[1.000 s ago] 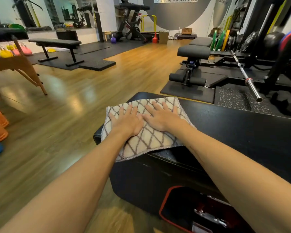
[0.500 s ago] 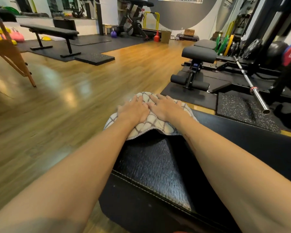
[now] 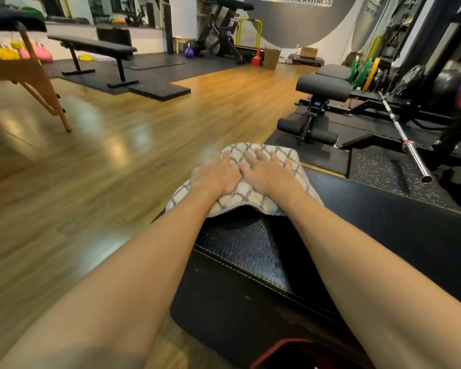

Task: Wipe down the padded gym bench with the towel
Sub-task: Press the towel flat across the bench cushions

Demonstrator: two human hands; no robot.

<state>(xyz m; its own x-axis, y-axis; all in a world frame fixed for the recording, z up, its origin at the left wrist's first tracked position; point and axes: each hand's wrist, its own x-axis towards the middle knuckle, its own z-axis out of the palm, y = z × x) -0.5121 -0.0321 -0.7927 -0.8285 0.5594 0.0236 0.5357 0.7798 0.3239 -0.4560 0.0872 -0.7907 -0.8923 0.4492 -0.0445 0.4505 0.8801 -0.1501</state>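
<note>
Both palms, my left hand (image 3: 215,179) and right hand (image 3: 264,174), lie flat with straight fingers on the cream lattice-patterned towel (image 3: 246,194) at the far end of the black textured padded bench (image 3: 246,258) (edge seams matter), so I should press evenly in overlapping passes.

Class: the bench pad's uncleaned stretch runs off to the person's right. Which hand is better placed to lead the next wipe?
Right hand: flat on the towel, nearer the bare bench pad than the left hand.
</note>
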